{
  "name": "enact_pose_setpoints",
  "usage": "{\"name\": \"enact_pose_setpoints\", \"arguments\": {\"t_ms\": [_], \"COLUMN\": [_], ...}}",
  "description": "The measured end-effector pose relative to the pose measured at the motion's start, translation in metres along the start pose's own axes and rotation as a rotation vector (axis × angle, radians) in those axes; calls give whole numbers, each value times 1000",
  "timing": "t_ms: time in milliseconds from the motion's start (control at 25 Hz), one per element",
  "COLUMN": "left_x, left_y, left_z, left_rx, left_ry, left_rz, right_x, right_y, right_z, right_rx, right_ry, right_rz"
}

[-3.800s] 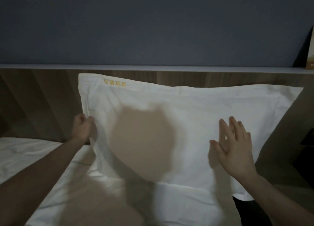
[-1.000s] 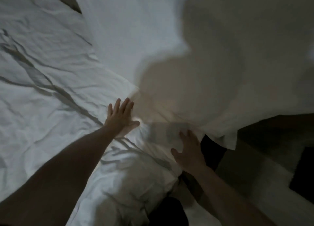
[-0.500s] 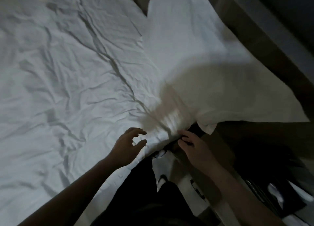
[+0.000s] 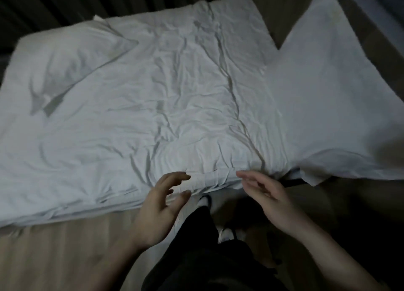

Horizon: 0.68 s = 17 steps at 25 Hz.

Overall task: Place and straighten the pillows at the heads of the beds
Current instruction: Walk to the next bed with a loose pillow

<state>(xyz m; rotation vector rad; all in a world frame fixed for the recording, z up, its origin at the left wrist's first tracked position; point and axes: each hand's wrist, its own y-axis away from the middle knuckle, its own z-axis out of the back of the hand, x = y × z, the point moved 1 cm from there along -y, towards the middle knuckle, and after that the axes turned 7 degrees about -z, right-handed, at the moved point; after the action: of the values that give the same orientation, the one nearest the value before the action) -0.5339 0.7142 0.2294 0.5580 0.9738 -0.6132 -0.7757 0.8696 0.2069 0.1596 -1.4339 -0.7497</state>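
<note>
A white pillow [image 4: 328,89] leans against the wooden headboard [image 4: 371,32] at the right end of the bed. A second white pillow [image 4: 65,59] lies loose on the far left part of the crumpled white sheet [image 4: 166,107]. My left hand [image 4: 161,205] hovers at the near edge of the bed with fingers spread and slightly bent, holding nothing. My right hand [image 4: 269,196] is beside it, fingers straight, empty, just short of the sheet's rumpled edge.
The bed's tan side panel [image 4: 65,251] runs along the lower left. My dark trousers and a shoe [image 4: 205,201] show between my arms. Dark vertical curtains [image 4: 65,4] hang behind the bed. The floor at the lower right is dark.
The view has swung left from the propped pillow to take in the whole bed and the second pillow. Both hands have come off the sheet edge and opened.
</note>
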Motion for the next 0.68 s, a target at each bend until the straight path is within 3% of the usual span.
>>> {"name": "enact_pose_setpoints", "arguments": {"t_ms": [320,560,680], "left_x": [40,120,153], "left_y": [158,268,298], "left_z": [69,179,228], "left_rx": [-331,-465,-481], "left_ry": [220,191,209], "left_rz": [100,184,188], "right_x": [32,63,71], "right_y": [53,75,84], "right_z": [-124,-293,-365], "right_rx": [227,402,412], "right_ry": [80,129,112], "right_rz": [113,140,159]}}
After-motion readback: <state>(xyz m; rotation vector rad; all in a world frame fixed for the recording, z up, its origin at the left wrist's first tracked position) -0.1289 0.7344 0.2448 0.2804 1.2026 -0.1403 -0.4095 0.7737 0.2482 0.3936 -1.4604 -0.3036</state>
